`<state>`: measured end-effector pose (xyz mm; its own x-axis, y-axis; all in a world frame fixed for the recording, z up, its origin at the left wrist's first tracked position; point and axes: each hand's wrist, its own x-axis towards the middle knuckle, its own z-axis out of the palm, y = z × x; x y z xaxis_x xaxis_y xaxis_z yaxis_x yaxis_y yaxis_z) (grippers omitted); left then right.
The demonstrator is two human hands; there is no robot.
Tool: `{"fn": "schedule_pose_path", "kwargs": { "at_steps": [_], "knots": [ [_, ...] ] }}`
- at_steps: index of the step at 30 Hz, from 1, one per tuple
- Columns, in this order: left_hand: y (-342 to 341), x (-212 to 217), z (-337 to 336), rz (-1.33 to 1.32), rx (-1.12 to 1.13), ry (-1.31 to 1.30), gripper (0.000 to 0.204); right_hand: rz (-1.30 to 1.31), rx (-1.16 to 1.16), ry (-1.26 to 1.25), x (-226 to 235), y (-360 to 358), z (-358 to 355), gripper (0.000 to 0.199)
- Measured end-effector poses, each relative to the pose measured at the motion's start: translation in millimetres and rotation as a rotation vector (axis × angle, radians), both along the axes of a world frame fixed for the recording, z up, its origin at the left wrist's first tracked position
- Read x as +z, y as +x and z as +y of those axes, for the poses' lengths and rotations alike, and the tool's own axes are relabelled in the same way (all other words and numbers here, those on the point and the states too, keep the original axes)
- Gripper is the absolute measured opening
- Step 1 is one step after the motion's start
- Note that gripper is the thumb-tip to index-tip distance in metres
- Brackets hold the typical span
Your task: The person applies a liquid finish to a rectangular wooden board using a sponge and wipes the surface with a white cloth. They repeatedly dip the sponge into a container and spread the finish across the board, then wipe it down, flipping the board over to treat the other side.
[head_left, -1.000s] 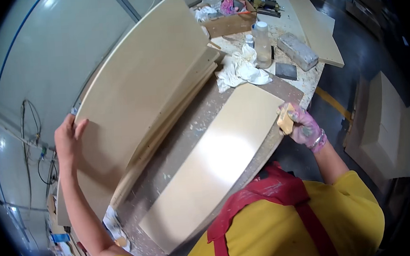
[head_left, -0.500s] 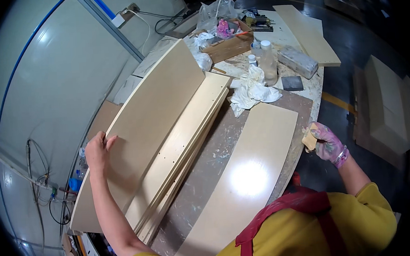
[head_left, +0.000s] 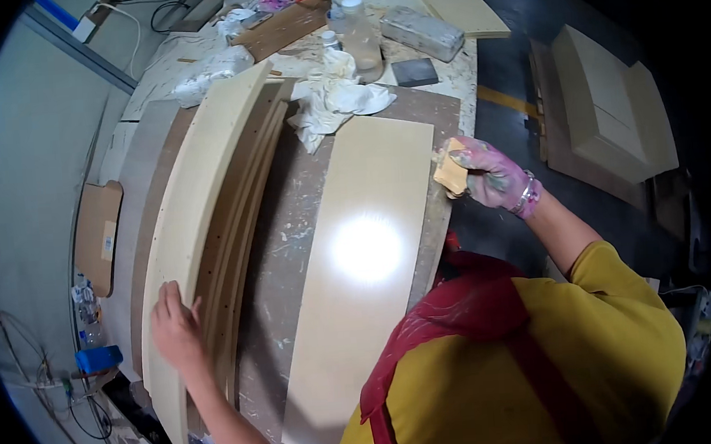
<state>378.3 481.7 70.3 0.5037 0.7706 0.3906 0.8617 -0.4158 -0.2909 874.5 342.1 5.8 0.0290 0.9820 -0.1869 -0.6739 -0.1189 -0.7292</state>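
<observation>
My bare left hand [head_left: 175,325] grips the edge of a long pale wooden board [head_left: 193,192], fingers over its outer side. The board stands tilted on its edge, left of and partly over a stack of similar boards [head_left: 239,205]. In my right hand [head_left: 494,175], which wears a thin, paint-stained glove, is a small yellow sponge [head_left: 452,170]. That hand is held at the bench's right edge, beside a flat pale panel [head_left: 345,305] lying on the bench. A bright light reflects off the panel's surface.
A crumpled white cloth [head_left: 335,100], a cloudy plastic bottle [head_left: 361,44], a dark square pad [head_left: 415,73] and a grey wrapped block [head_left: 423,32] sit at the bench's far end. Behind them is a cardboard box [head_left: 285,33]. More pale boards [head_left: 612,113] rest at the right.
The board in my left hand has turned up onto its edge, so its broad face no longer shows. My view has shifted to the right. The sponge stays in my right hand.
</observation>
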Motion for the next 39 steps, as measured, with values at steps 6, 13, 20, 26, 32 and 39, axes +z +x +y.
{"fn": "schedule_pose_path", "kwargs": {
  "at_steps": [6, 13, 20, 26, 32, 39],
  "knots": [
    [24.4, -48.6, 5.1, -0.149, 0.034, -0.133, 0.058, -0.028, -0.041, -0.017, -8.7, 16.2, -9.5, 0.033],
    [106.7, -41.0, -1.1, -0.345, -0.153, -0.340, 0.049, 0.011, -0.094, -0.003, -28.2, 46.6, -21.1, 0.034],
    [313.9, -99.5, 56.7, -0.640, -0.276, -0.624, 0.065, -0.214, -0.072, 0.058, -57.5, 81.8, -4.7, 0.029],
    [433.9, -148.2, 120.2, -0.481, 0.058, -0.623, 0.106, 0.093, -0.084, 0.014, -81.0, 144.0, -19.4, 0.031],
    [412.9, -190.9, 177.0, -0.911, -0.013, -0.395, 0.044, 0.124, -0.083, -0.076, -84.3, 196.0, -17.2, 0.033],
    [178.3, -89.6, -40.2, -0.739, 0.472, -0.074, 0.042, 0.083, 0.238, 0.108, -103.9, 184.6, 63.8, 0.047]
  ]
}}
